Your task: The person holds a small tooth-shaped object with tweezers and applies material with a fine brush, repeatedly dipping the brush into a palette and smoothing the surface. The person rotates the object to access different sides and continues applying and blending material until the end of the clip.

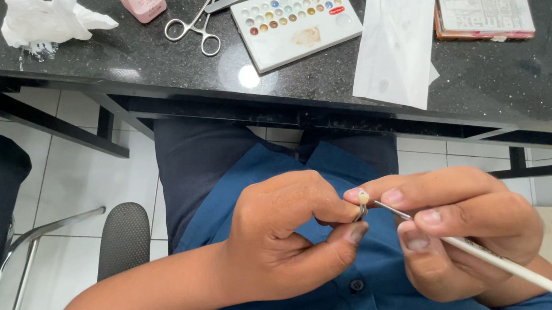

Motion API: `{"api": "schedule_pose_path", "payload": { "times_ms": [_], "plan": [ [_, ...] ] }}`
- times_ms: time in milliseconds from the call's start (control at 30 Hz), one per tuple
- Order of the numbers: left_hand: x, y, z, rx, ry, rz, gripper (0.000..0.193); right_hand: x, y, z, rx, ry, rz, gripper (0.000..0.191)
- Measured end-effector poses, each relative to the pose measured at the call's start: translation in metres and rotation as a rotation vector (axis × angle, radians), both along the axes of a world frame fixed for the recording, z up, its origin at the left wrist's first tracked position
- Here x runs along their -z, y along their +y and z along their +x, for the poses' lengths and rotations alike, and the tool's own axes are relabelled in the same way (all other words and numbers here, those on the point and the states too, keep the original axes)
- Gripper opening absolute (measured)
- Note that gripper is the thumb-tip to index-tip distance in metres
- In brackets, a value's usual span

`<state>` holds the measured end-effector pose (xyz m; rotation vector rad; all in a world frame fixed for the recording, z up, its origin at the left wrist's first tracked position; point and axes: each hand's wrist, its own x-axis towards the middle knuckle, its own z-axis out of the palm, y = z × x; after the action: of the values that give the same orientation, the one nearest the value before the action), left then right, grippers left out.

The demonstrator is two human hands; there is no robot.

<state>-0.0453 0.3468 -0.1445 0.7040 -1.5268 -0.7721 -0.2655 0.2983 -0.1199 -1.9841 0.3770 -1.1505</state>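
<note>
Below black counter edge [223,100], hands pinch likely tooth [363,197], brush [499,261].

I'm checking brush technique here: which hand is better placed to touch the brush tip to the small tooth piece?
Right. The right hand holds the thin white brush with its tip right beside the small tooth piece, which the left hand pinches in a metal holder.
</note>
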Motion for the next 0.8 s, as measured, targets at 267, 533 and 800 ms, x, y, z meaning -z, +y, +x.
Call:
{"api": "schedule_pose_path", "payload": {
  "times_ms": [267,533,800],
  "plan": [
    [0.0001,-0.0003,-0.0040,-0.082,-0.043,-0.054,0.018,0.0020,0.0027,0.0013,0.052,-0.050,0.040,0.023],
    [-0.0001,-0.0004,-0.0040,-0.089,-0.049,-0.056,0.019,-0.0021,0.0004,0.0004,-0.004,-0.023,0.017,0.021],
    [0.0012,-0.0010,-0.0047,-0.093,-0.060,-0.059,0.019,-0.0004,-0.0001,-0.0027,-0.004,0.002,0.036,0.020]
  ]
}}
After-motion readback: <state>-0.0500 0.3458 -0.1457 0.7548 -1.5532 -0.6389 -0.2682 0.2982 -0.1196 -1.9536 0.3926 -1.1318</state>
